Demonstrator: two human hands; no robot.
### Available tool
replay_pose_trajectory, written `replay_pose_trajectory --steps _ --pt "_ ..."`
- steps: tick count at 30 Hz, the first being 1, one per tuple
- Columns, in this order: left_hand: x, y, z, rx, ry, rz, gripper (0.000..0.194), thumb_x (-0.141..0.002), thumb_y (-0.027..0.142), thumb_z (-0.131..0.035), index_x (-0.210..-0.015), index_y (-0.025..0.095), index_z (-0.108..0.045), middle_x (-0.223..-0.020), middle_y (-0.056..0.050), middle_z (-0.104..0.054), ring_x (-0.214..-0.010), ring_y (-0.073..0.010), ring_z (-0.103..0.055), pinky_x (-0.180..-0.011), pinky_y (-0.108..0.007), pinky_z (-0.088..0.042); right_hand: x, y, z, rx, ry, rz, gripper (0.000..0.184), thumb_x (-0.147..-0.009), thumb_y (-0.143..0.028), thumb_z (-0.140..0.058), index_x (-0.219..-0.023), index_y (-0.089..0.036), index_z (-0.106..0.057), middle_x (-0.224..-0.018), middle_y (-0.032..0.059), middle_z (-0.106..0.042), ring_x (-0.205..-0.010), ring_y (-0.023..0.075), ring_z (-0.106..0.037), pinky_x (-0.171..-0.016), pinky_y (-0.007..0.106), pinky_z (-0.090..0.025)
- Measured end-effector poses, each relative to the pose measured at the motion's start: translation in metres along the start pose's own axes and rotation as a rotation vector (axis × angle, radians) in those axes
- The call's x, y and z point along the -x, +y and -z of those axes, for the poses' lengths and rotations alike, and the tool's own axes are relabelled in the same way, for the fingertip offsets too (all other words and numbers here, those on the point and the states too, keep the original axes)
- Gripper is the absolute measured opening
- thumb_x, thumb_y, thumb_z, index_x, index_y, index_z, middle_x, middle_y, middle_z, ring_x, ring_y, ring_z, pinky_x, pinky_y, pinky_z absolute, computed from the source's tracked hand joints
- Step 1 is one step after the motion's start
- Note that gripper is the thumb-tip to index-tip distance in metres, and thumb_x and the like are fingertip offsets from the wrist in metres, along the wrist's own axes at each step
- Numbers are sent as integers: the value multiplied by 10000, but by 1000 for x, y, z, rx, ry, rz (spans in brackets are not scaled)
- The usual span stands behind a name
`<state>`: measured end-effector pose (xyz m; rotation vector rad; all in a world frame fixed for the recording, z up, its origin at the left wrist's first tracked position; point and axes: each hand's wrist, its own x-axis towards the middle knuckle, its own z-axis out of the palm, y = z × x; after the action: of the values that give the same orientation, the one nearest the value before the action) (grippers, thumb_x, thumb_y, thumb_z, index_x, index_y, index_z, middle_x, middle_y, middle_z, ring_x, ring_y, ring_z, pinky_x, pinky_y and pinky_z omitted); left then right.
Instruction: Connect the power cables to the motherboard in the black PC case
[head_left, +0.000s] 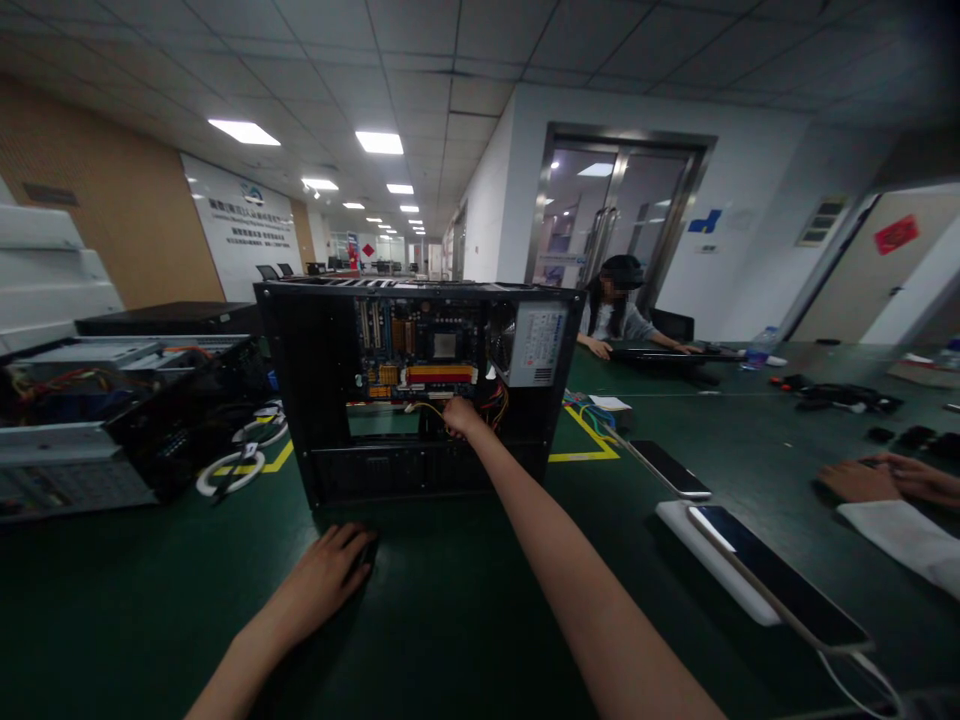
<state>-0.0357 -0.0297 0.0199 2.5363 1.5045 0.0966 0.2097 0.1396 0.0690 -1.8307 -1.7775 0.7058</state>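
An open black computer case point(442, 470) stands upright on the table before me, its motherboard point(442, 345) and power supply point(535, 345) showing. My right hand point(459, 416) reaches into the lower part of the case, closed around a thin yellow cable point(429, 406). The cable's pale plug end sticks out to the left, below the red and yellow memory slots point(441, 375). More coloured wires hang just right of that hand. Palm down on the table, left of centre, my left hand point(330, 570) curls over a small dark thing that I cannot make out.
Another opened computer point(82, 460) and coiled white cable point(231, 470) lie left. At right are phones point(780, 575), a white box point(712, 560) and black gear point(847, 397). One person point(619, 310) sits opposite; another person's hands point(862, 480) rest at far right.
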Motion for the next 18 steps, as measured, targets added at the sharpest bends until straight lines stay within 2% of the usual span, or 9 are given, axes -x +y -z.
replay_pose_trajectory --steps 4,8,12,18 --pt "-1 0 0 2 1 -7 416 -801 368 -359 -1176 221 -463 -1202 -69 -467 -1098 -266 -432 -916 -424 -343 -1 -5 -6 219 -202 118 168 -687 -123 -493 -792 -102 -622 -755 78 -639 -615 147 -595 -502 186 -426" --pt "-2 0 0 9 9 -13 406 -797 364 -368 -1168 230 -467 -1189 -59 -474 -1080 -254 -446 -916 -419 -343 -7 -2 -11 324 -307 212 245 -645 -204 -571 -874 -132 -619 -852 57 -638 -704 165 -600 -544 194 -442" --pt "-3 -2 -2 -9 -9 -14 419 -806 364 -358 -1187 214 -449 -1202 -73 -460 -1082 -250 -443 -921 -410 -339 -14 2 -12 371 -478 192 312 -654 -248 -560 -939 -130 -611 -866 62 -642 -666 165 -609 -549 223 -461" --pt "-4 -6 -7 -4 20 -23 405 -804 365 -374 -1177 230 -457 -1189 -65 -474 -1077 -247 -449 -927 -411 -333 -13 -2 -10 443 -628 152 365 -688 -240 -516 -1027 -121 -581 -973 89 -621 -664 172 -617 -544 253 -475"
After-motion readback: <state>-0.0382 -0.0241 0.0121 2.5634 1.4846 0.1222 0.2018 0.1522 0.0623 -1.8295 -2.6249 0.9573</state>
